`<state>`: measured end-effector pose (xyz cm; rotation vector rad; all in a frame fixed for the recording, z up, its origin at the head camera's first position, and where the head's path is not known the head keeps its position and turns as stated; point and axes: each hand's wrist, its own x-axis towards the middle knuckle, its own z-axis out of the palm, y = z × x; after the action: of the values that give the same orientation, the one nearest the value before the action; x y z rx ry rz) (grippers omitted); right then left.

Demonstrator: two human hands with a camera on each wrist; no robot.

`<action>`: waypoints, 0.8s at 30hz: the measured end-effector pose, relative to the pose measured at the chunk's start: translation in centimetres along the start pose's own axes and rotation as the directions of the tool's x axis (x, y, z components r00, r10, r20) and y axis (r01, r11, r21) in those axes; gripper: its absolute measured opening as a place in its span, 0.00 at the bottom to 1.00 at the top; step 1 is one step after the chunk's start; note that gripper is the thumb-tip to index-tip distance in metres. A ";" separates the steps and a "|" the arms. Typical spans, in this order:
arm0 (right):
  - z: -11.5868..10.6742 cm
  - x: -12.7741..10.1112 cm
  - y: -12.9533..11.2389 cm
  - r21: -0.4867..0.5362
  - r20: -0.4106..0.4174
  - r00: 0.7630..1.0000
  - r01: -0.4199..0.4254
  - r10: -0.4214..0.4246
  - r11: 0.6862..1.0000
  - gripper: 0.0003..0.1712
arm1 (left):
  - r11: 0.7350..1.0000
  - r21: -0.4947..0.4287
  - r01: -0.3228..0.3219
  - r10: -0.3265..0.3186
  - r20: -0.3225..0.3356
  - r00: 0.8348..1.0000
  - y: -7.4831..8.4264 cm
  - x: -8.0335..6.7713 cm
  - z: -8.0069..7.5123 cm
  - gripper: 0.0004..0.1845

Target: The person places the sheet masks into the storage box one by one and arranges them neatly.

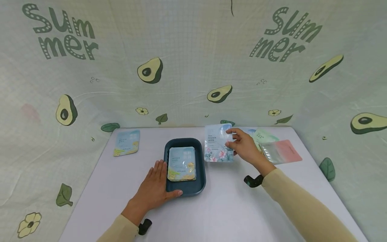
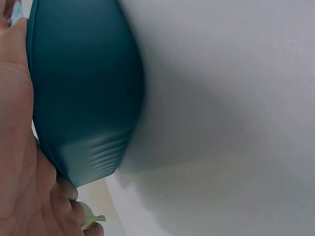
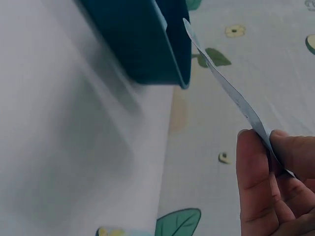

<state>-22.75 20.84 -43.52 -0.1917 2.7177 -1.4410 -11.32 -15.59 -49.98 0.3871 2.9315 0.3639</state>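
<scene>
My right hand (image 1: 245,145) pinches a light-blue flat sachet with pink flowers (image 1: 217,143) by its right edge, just right of the dark blue tray (image 1: 201,181). In the right wrist view the sachet (image 3: 231,93) shows edge-on between thumb and fingers, above the table. Inside the tray lies a small pile of blue sachets with yellow flowers (image 1: 181,163). My left hand (image 1: 154,188) rests against the tray's left side, fingers straight and thumb along the near rim. The left wrist view shows the palm against the tray wall (image 2: 83,88).
Another blue-and-yellow sachet (image 1: 127,143) lies at the back left of the white table (image 1: 223,215). To the right, behind my right hand, a green sachet (image 1: 264,135) and a pink-and-silver sachet (image 1: 281,152) overlap. A curtain with avocado prints (image 1: 187,67) hangs behind the table.
</scene>
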 end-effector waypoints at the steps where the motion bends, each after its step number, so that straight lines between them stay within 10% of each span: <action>1: 0.5 0.0 -0.4 0.016 0.004 1.000 0.004 -0.004 1.000 0.27 | 1.000 0.009 -0.001 0.001 -0.001 1.000 0.0 0.0 0.0 0.71; 24: 13.1 0.7 -4.6 0.082 0.163 0.985 0.044 -0.056 0.996 0.23 | 0.999 0.045 -0.019 0.019 -0.013 1.000 0.0 0.0 -0.2 0.71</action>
<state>-21.57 7.40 -47.06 -0.3609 2.5380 -1.4693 -11.31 -15.60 -49.79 0.4208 2.9551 0.3052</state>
